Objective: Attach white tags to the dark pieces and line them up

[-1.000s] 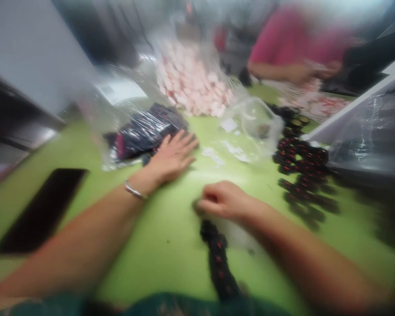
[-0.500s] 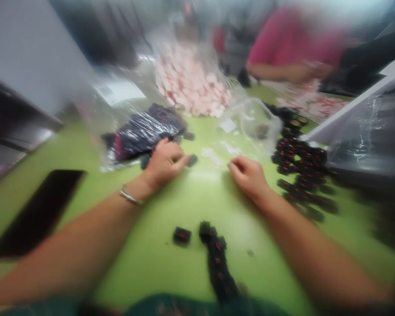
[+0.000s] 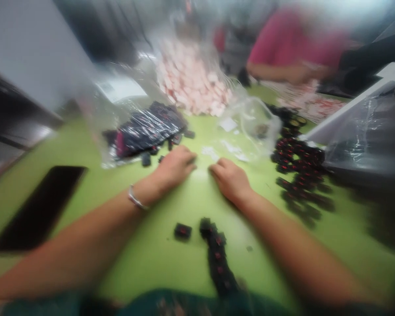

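Observation:
My left hand (image 3: 176, 166), with a silver bracelet at the wrist, is closed above the green table, right of and below a clear bag of dark pieces (image 3: 148, 127). Whatever its fingers hold is hidden. My right hand (image 3: 230, 177) is closed just across a small gap, its fingertips pointing left; I cannot make out anything in it. Small white pieces (image 3: 233, 150) lie beyond both hands. Nearer me are a single black block (image 3: 182, 231) and a curved row of black blocks (image 3: 218, 256) with red marks.
A dark flat slab (image 3: 39, 208) lies at left. Behind stands a bag of pale pink pieces (image 3: 194, 79). Black-and-red pieces (image 3: 299, 162) are piled at right beside a plastic-covered box (image 3: 368, 118). A person in a pink top (image 3: 283, 44) works across the table.
Both hands have come closer together, my left moving right and my right moving left. The dark block near my left fingertips no longer shows there.

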A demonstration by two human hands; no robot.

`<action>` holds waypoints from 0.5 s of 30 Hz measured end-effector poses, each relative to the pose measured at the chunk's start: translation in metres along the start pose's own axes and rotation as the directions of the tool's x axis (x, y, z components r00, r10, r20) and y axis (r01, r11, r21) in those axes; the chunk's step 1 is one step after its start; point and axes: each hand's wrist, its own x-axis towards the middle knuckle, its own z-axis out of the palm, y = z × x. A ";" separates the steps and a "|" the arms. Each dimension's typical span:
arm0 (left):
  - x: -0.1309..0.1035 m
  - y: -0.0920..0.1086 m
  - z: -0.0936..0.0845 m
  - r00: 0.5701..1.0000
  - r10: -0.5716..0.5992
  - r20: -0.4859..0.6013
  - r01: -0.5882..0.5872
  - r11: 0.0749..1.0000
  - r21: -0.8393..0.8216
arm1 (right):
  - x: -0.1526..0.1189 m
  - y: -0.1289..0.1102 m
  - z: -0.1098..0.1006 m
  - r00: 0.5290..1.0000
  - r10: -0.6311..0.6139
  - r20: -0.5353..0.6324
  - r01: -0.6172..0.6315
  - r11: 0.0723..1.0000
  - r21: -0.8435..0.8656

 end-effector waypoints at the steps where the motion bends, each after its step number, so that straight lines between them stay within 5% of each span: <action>1: -0.001 -0.001 -0.001 1.000 -0.002 -0.010 0.001 1.000 -0.015 | 0.000 0.001 0.000 1.000 0.007 0.003 -0.007 1.000 -0.003; 5: -0.002 -0.001 -0.008 0.998 -0.003 -0.070 -0.004 0.994 -0.106 | 0.002 0.001 -0.001 0.997 0.076 0.033 -0.076 0.997 -0.012; 8: -0.001 0.005 -0.012 0.986 -0.162 -0.041 0.137 0.923 -0.360 | 0.004 -0.001 -0.006 0.989 0.112 0.095 -0.105 0.991 -0.078; 11: -0.001 0.014 -0.015 0.925 -0.334 0.179 0.362 0.636 -0.682 | 0.004 -0.004 -0.011 0.979 0.109 0.174 -0.084 0.986 -0.145; 15: -0.005 0.024 -0.018 0.884 -0.264 0.387 0.460 0.337 -0.821 | -0.002 -0.005 -0.016 0.978 0.087 0.188 -0.056 0.985 -0.164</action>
